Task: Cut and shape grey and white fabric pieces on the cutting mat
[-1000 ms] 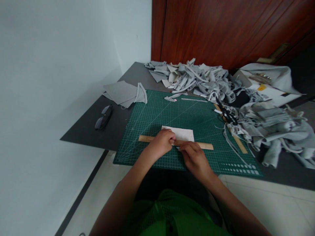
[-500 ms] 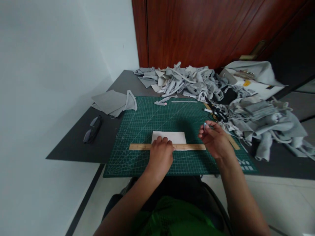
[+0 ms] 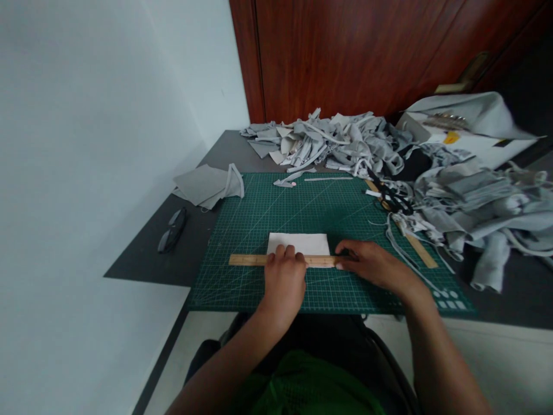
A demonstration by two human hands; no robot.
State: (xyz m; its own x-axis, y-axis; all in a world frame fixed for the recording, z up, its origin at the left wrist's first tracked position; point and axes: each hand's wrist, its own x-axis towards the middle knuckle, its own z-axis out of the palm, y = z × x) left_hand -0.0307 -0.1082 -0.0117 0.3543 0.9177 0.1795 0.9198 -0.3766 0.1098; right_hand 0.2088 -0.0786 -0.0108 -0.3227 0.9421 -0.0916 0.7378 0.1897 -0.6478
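A: So, which step is seen w/ the ruler [image 3: 283, 260]?

B: Lining-up, it seems. The wooden ruler is laid across the near edge of the white fabric piece [image 3: 298, 242], approx. mid cutting mat [image 3: 242, 219]. The left hand [image 3: 283, 279] is pressed flat on the ruler, fingers together, nothing pinched. The right hand [image 3: 374, 266] is set at the ruler's right end, fingertips down on it; whether sth small is held in that grip can't be told.

A: And the rest of the surface?

B: Scissors [image 3: 391, 199] are seen lying far right, by the grey scrap pile [image 3: 337, 141]; 1 pair of glasses [image 3: 171, 229] is left off the mat.

A: Next move needs what?

B: Prob. steady downward pressure kept on the ruler so it isn't shifted, & a marking or cutting tool brought along its edge.
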